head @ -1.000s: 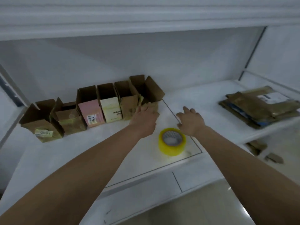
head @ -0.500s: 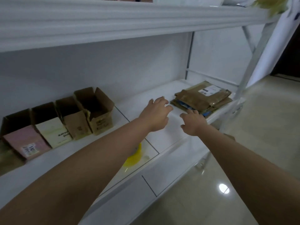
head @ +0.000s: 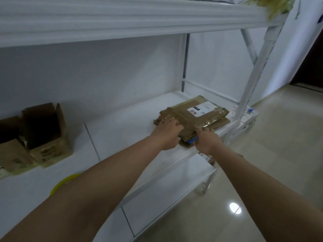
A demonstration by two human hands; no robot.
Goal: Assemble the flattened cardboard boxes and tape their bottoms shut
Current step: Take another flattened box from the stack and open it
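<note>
1. Right now both arms reach out over a white shelf (head: 122, 123) toward a stack of flattened cardboard boxes (head: 201, 117) lying at its right end, close to the front edge.
2. The left hand (head: 167, 132) lies palm-down on the near left part of the stack, fingers bent over the top sheet – whether they actually grip it or only press on it, I cannot tell.
3. The right hand (head: 207, 141) is at the near edge of the stack, fingers curled round the brown sheets there, just above a blue piece (head: 191, 140) that peeks out from under the pile.
4. The top flattened box carries a white shipping label (head: 201, 109) toward its far right, and glossy tape glints along its near edge.
5. Well apart to the left on the same shelf stand assembled boxes – an open brown box (head: 47, 137) with its flaps up, and a second box (head: 12, 154) just beside it, cut off by the picture's edge.
6. A yellow tape roll (head: 65, 181) shows near the front of the shelf, mostly hidden behind the left forearm.
7. An upper shelf (head: 122, 20) spans overhead, white uprights (head: 251, 81) rise at the right, and the pale tiled floor (head: 262, 172) shines beneath.
</note>
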